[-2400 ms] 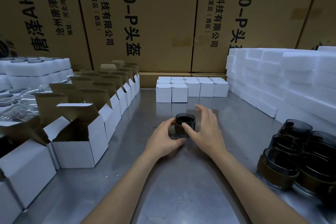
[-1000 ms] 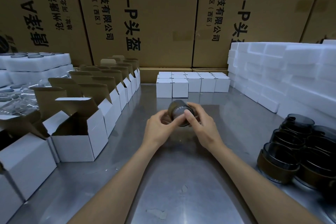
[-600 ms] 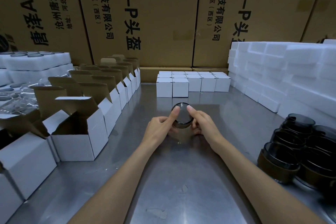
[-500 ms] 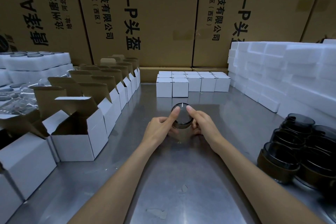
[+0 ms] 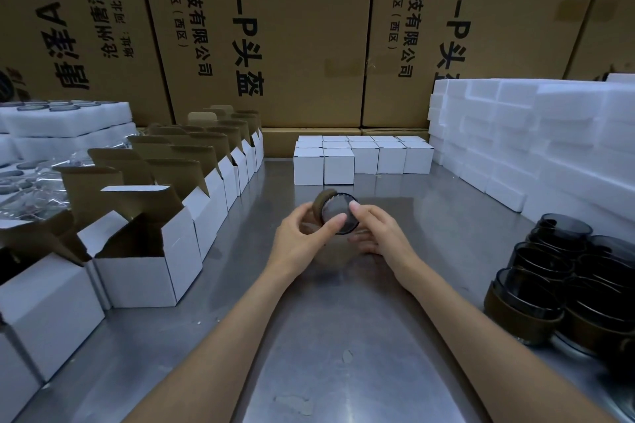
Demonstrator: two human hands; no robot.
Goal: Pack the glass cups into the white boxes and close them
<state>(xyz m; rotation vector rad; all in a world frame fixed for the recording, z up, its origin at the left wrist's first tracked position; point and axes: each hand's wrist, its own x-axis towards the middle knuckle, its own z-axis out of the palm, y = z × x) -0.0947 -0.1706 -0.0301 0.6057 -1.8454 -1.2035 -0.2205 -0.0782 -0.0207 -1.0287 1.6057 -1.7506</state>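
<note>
I'm seeing the left hand point(image 5: 302, 240) and right hand point(image 5: 379, 233) both gripping one tilted glass cup point(image 5: 338, 213), seemingly lifted off the table point(image 5: 343, 319).

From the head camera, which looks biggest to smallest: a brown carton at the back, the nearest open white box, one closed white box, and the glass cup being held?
1. Brown carton.
2. Open white box.
3. Closed white box and glass cup look alike here; the cup is nearer the camera, so I won't rank them.

Both hands point(image 5: 302, 244) have tipped the cup point(image 5: 338, 213) leftward.
</note>
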